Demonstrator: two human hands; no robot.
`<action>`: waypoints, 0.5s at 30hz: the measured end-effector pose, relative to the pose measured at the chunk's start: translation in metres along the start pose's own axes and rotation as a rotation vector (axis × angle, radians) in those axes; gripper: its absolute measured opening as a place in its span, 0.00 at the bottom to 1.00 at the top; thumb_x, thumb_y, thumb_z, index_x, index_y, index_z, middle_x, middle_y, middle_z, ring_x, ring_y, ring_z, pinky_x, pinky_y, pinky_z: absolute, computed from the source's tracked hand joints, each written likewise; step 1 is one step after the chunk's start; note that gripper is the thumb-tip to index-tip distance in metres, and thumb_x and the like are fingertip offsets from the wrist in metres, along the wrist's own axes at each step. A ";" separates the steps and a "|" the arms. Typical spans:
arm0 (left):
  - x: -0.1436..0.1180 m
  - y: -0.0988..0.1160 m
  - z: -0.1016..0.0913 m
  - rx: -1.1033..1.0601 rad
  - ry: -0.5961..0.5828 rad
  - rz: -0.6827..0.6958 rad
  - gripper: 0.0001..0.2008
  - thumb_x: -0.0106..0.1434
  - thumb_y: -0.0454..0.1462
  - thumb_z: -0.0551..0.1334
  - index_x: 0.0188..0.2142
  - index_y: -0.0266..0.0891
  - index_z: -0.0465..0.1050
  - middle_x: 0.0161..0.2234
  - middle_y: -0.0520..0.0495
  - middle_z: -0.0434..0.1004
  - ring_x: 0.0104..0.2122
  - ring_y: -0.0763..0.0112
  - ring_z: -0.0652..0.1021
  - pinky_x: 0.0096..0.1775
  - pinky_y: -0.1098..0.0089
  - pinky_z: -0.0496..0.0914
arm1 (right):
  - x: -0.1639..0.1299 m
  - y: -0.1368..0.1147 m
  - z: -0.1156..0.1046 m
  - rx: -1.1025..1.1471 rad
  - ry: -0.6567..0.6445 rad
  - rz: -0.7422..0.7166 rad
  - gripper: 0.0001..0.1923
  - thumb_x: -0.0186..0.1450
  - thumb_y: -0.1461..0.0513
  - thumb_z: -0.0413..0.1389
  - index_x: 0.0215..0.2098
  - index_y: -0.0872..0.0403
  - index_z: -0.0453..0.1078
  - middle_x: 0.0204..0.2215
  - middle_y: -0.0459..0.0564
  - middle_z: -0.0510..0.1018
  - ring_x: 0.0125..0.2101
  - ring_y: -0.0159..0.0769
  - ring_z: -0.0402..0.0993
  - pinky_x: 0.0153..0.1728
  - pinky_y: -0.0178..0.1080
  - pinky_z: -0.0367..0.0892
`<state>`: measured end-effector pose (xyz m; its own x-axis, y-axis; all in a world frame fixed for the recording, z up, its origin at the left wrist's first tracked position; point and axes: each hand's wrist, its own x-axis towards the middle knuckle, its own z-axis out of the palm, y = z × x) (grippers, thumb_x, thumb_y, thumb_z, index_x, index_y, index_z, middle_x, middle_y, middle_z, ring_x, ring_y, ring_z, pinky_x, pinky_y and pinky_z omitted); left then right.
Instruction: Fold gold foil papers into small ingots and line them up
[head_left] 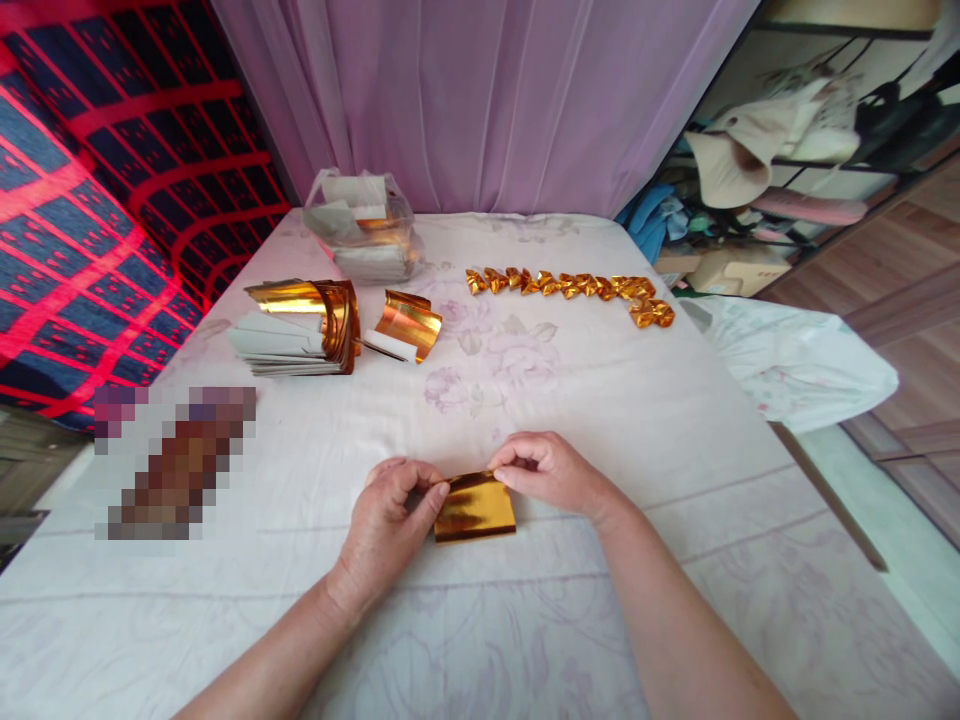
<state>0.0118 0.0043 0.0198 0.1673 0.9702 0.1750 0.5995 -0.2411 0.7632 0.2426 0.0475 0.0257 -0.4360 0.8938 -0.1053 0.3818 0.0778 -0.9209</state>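
Note:
A sheet of shiny gold foil paper (476, 508) lies near the front of the table, its far edge turned over in a fold. My left hand (394, 510) pinches the far left corner between thumb and fingers. At the far right corner, my right hand (544, 468) grips the same edge with its fingertips. Beyond them on the left stands a stack of gold and grey paper sheets (289, 340). Beside it lie a loose curved gold sheet (411, 318) and a white stick-like object (390, 346).
A row of folded gold paper pieces (562, 284) runs along the back right of the table (525, 620). A clear plastic bag (360, 235) of paper stands at the back left. Purple curtain (487, 100) hangs behind; shelves (810, 150) and a white bag (802, 360) are at right.

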 end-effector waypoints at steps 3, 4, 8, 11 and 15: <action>0.001 -0.001 0.000 0.066 0.013 0.023 0.06 0.63 0.39 0.59 0.30 0.43 0.72 0.26 0.51 0.77 0.30 0.67 0.75 0.39 0.65 0.68 | 0.002 -0.001 0.005 -0.082 0.046 -0.028 0.07 0.58 0.65 0.55 0.28 0.53 0.76 0.27 0.45 0.78 0.26 0.31 0.71 0.28 0.32 0.64; 0.002 -0.002 0.000 0.093 0.010 0.040 0.06 0.63 0.38 0.59 0.30 0.43 0.72 0.27 0.51 0.77 0.30 0.67 0.75 0.38 0.65 0.67 | 0.002 -0.001 0.007 -0.122 0.063 -0.033 0.07 0.58 0.66 0.54 0.27 0.53 0.75 0.26 0.44 0.78 0.26 0.30 0.71 0.28 0.32 0.63; 0.006 -0.003 -0.002 0.231 -0.018 0.078 0.06 0.63 0.37 0.59 0.30 0.43 0.73 0.28 0.50 0.77 0.31 0.64 0.75 0.39 0.63 0.65 | 0.005 -0.005 0.016 -0.300 0.130 0.007 0.07 0.56 0.67 0.55 0.26 0.51 0.74 0.23 0.43 0.76 0.23 0.29 0.69 0.26 0.32 0.60; 0.008 -0.002 -0.003 0.317 -0.025 0.069 0.06 0.63 0.38 0.60 0.30 0.43 0.74 0.28 0.50 0.77 0.32 0.62 0.74 0.41 0.60 0.64 | 0.005 -0.007 0.020 -0.378 0.156 0.047 0.05 0.56 0.66 0.57 0.28 0.50 0.72 0.24 0.41 0.77 0.22 0.28 0.68 0.26 0.32 0.59; 0.008 -0.001 -0.002 0.367 -0.042 0.058 0.05 0.63 0.38 0.60 0.32 0.43 0.73 0.29 0.50 0.78 0.33 0.61 0.74 0.42 0.60 0.63 | 0.005 -0.010 0.023 -0.444 0.172 0.042 0.06 0.55 0.68 0.56 0.27 0.50 0.67 0.22 0.39 0.75 0.22 0.28 0.67 0.27 0.31 0.57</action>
<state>0.0110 0.0125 0.0211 0.2366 0.9548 0.1797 0.8273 -0.2950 0.4781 0.2182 0.0407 0.0262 -0.2858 0.9574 -0.0414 0.7239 0.1874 -0.6640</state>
